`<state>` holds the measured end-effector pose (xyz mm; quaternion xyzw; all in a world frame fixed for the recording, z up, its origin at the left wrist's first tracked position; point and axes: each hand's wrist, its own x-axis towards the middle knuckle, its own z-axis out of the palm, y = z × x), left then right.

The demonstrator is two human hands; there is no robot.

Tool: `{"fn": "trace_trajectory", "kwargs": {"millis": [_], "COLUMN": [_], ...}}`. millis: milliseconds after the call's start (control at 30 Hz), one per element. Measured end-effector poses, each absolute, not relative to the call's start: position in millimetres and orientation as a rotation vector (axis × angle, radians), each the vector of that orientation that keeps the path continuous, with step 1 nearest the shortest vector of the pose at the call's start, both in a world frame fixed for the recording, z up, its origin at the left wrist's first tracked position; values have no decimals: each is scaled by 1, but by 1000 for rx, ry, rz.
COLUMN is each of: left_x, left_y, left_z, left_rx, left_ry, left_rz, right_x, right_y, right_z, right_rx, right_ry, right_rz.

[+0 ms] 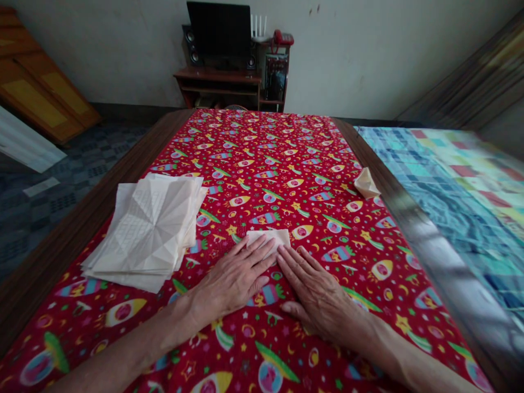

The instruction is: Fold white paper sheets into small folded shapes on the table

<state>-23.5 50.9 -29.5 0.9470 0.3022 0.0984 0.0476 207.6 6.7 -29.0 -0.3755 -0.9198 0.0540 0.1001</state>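
Observation:
A small folded sheet of paper [280,236] lies flat on the red patterned cloth in front of me. My left hand [241,270] rests on it palm down, its outstretched fingers covering the left and middle part. My right hand [309,289] lies flat too, fingertips at the paper's lower right edge and thumb stretched out to the left. Neither hand grips anything. Part of the paper is hidden under the fingers. To the left sits a stack of creased paper sheets [153,224], the top one marked with radiating fold lines.
The red cloth [262,164] covers a dark wooden table [135,155]. A folded paper piece [367,183] stands near the right edge. Beyond are a desk [221,79] with a monitor [220,35] and a red telephone [283,38]. A bed with checked bedding [446,180] adjoins the right side.

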Motion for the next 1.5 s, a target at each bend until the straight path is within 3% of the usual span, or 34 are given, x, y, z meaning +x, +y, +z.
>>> {"fn": "trace_trajectory", "kwargs": {"millis": [467,633,767,1133,1500], "left_x": [-69,-64,-51,-43,-31], "left_y": [39,43,47,56,69], "left_z": [-26,-26,-23,-18,18], "left_rx": [2928,2850,2760,2765,2872], "left_ry": [1086,1070,1039,1041,1149], "left_rz": [262,529,775,966,1101], "right_x": [219,217,212,200,213], "right_y": [2,18,36,44,54], "right_z": [-27,-26,-23,-33,11], "right_rx": [-1175,-1149,-1398,-1458,-1150], "right_ry": [-2673,-2400,-2198,-1949,-2100], "right_rz": [58,126,212,528,-228]}}
